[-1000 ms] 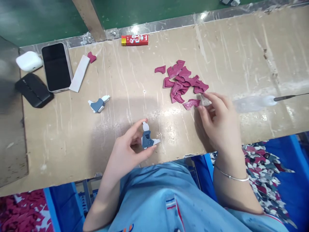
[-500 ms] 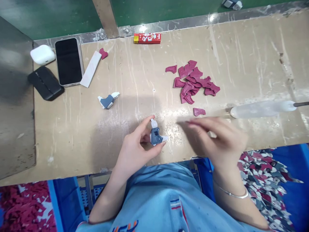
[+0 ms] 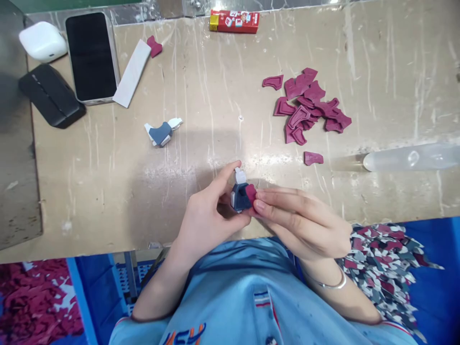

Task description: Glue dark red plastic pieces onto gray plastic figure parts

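My left hand [image 3: 210,213] grips a small dark blue and white part [image 3: 239,196] between thumb and fingers, its white end pointing up. My right hand [image 3: 302,218] pinches a maroon piece [image 3: 250,192], which touches the right side of the blue part. Beyond my right hand lies a loose pile of maroon pieces [image 3: 312,103], with a single maroon piece [image 3: 314,158] nearer to me. Another blue and white part [image 3: 161,133] rests on the table [image 3: 89,191], left of my hands.
At the back left are a white case [image 3: 43,42], a black device [image 3: 53,96], a phone [image 3: 91,57] and a white strip [image 3: 132,74]. A red packet [image 3: 234,21] lies at the back, a translucent tube [image 3: 409,157] at right. Blue bins [image 3: 97,302] flank me below.
My right hand has moved left to my left hand, and its maroon piece now meets the blue part. The view has shifted, so the things on the table appear higher and larger.
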Demonstrator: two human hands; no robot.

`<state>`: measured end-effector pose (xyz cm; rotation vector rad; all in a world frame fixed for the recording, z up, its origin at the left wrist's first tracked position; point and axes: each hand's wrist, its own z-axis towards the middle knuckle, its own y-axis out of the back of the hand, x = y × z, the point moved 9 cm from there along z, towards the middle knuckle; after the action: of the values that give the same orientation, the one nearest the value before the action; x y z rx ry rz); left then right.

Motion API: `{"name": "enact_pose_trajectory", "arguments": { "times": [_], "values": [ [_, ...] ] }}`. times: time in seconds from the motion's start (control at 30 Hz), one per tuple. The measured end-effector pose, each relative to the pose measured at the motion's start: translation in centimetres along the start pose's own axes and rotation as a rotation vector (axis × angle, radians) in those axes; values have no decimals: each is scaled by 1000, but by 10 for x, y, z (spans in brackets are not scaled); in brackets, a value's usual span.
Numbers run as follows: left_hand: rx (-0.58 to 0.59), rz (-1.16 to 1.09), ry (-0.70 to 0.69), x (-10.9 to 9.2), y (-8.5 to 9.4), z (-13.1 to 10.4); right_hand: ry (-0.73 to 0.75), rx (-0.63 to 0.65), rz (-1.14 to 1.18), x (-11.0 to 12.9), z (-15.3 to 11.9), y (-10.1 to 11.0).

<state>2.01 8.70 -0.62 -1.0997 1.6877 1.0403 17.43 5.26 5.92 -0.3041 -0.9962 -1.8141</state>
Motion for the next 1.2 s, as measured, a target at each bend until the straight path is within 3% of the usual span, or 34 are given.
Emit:
{"name": "enact_pose_trajectory", "arguments": {
  "times": [0.5,0.8,0.97,1.13,1.2],
  "values": [
    [-10,23,-9,-2,0,0,-6,191,-69,3,7,-8],
    [-35,58,-46,-3,1,-2,30,164,-79,4,5,-10],
    [-9,-37,-7,-1,0,-3,-28,117,13,-5,5,-15],
    [149,-274,-55,-7,-6,-7,-71,77,89,-2,13,-13],
    [152,-350,-40,-3,-4,-9,-110,87,158,-3,15,-14]
  ]
}}
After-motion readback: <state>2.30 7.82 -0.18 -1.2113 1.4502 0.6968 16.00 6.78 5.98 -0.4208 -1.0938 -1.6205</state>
